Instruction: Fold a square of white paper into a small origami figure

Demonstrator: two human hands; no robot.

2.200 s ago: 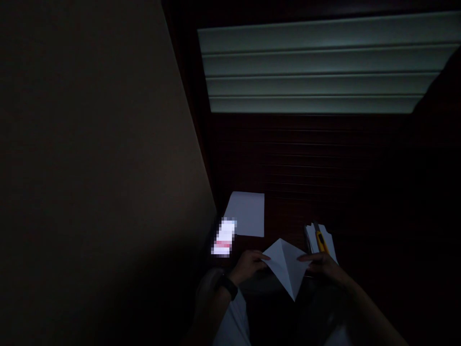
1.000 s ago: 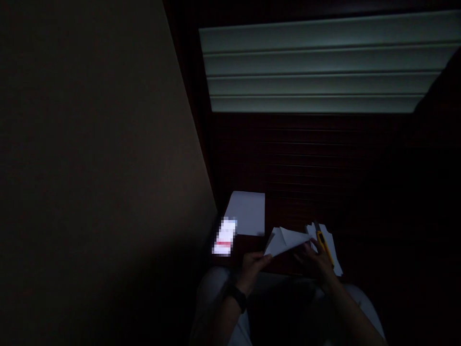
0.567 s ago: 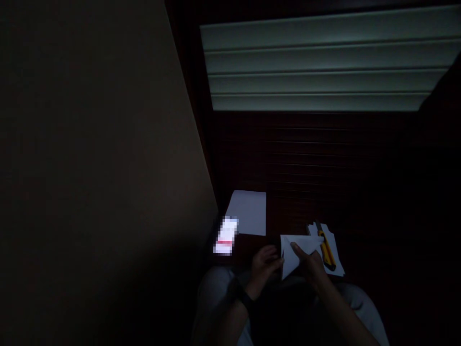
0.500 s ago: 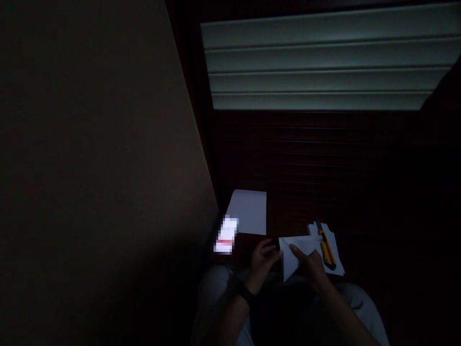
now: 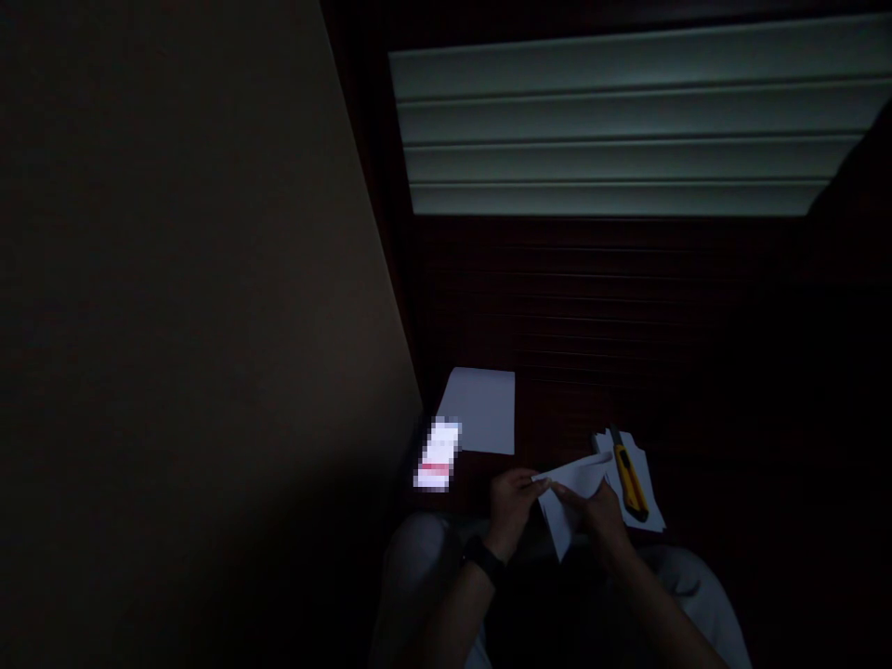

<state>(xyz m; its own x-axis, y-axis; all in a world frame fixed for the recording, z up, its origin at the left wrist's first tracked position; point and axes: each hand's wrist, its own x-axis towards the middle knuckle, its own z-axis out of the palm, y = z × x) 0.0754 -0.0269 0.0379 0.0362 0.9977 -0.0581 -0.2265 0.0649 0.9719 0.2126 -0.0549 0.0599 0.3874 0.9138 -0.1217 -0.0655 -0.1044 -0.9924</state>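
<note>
A folded sheet of white paper [image 5: 580, 476] is held between my two hands, one pointed corner hanging down toward my lap. My left hand [image 5: 514, 502] pinches its left corner between thumb and fingers; a dark band circles that wrist. On the other side, my right hand [image 5: 600, 520] grips the paper, its thumb stretched across to the left corner near my left fingertips. Just right of the paper lies a yellow utility knife [image 5: 631, 483] on a stack of white paper [image 5: 653, 502].
A bright, pixelated phone screen [image 5: 438, 455] lies at the left, overlapping a blank white sheet [image 5: 488, 409]. A plain wall [image 5: 279, 279] rises on the left. Behind stands dark slatted wood [image 5: 592, 288] with pale slats [image 5: 613, 121] above. My knees [image 5: 418, 548] are below. The light is dim.
My left hand has come in to the right and closed on the paper's left corner. The folded paper has tilted, its lower point dropping slightly. The knife and phone stay put.
</note>
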